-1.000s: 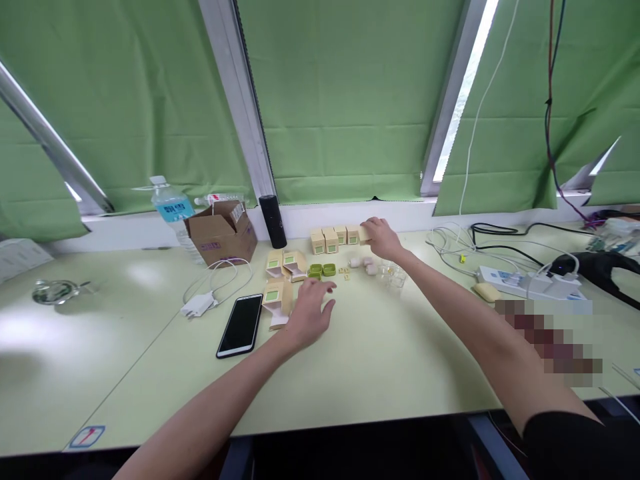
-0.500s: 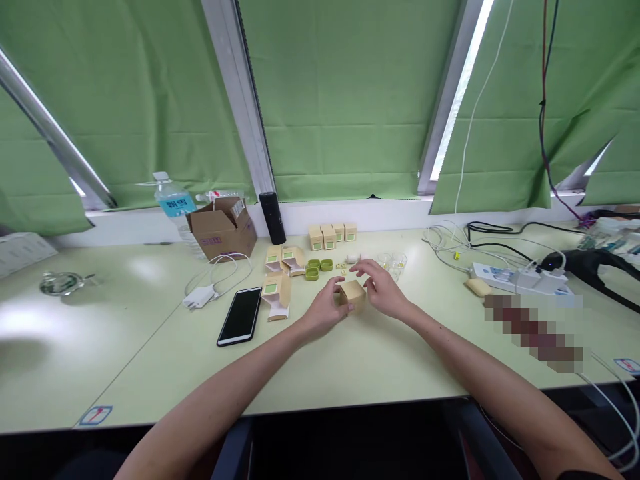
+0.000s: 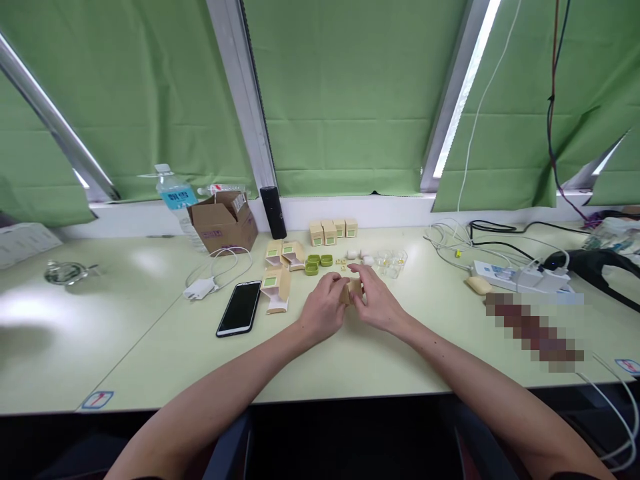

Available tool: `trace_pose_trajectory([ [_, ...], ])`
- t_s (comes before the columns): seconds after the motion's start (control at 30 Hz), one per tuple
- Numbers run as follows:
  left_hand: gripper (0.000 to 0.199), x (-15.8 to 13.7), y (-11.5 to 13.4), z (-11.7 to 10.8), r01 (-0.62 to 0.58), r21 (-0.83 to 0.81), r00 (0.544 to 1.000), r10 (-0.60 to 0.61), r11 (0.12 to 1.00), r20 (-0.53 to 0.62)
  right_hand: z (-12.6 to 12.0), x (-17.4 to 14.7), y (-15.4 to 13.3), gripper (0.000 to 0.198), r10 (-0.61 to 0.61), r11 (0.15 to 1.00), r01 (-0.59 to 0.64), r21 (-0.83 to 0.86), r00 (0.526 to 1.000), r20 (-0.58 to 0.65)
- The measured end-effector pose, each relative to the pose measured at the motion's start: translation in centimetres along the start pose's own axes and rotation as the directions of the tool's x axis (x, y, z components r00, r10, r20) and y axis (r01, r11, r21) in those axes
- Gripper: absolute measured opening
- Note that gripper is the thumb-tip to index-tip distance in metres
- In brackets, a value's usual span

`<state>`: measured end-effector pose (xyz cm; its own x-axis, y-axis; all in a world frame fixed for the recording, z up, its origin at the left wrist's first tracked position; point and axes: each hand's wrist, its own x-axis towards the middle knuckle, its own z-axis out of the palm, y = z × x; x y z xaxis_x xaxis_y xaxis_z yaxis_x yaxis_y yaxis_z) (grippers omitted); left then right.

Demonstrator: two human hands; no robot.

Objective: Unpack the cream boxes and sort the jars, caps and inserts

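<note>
A small kraft-paper box (image 3: 355,289) is held between my two hands above the table. My left hand (image 3: 323,307) is closed on its left side, and my right hand (image 3: 376,300) grips it from the right with thumb and fingers. Just beyond lie green square cups (image 3: 313,268), tiny yellowish pieces (image 3: 343,265), white round pieces (image 3: 353,255) and clear cups (image 3: 393,262). Left of my hands are opened kraft boxes (image 3: 276,287) with flaps out. Several closed kraft boxes (image 3: 329,233) stand in a row by the wall.
A phone (image 3: 239,308) and a white charger (image 3: 200,289) lie at the left. Behind them stand a brown carton (image 3: 223,222), a water bottle (image 3: 177,200) and a black cylinder (image 3: 273,212). Cables and a power strip (image 3: 520,277) occupy the right, with a beige object (image 3: 479,285) beside them.
My right hand has come in from hovering beside the box and now grips it. The box has been turned, and a white round piece behind the right hand shows more.
</note>
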<state>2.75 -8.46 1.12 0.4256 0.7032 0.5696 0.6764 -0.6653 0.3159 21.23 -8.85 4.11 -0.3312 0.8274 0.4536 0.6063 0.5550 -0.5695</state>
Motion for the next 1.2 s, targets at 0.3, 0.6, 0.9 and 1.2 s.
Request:
trace_pose_trajectory([
  [0.3,0.045,-0.2,0.3,0.2,-0.024,0.109,0.997,0.015,0.994,0.076,1.1,-0.2,0.0,0.076,0.071,0.997,-0.070,0.018,0.997,-0.037],
  [0.6,0.051,0.3,-0.6,-0.3,0.082,-0.111,0.996,-0.079,0.990,0.031,0.2,0.9,3.0,0.059,0.164,0.970,-0.123,0.209,0.967,-0.196],
  [0.9,0.050,0.7,-1.3,0.0,0.214,-0.242,0.976,-0.219,0.946,0.007,0.6,2.0,5.5,0.051,0.354,0.851,-0.205,0.484,0.904,-0.239],
  [1.2,0.047,1.1,-2.5,1.0,0.408,-0.484,0.903,-0.422,0.774,0.086,0.5,2.1,5.6,0.044,0.474,0.639,-0.331,0.695,0.880,-0.017],
])
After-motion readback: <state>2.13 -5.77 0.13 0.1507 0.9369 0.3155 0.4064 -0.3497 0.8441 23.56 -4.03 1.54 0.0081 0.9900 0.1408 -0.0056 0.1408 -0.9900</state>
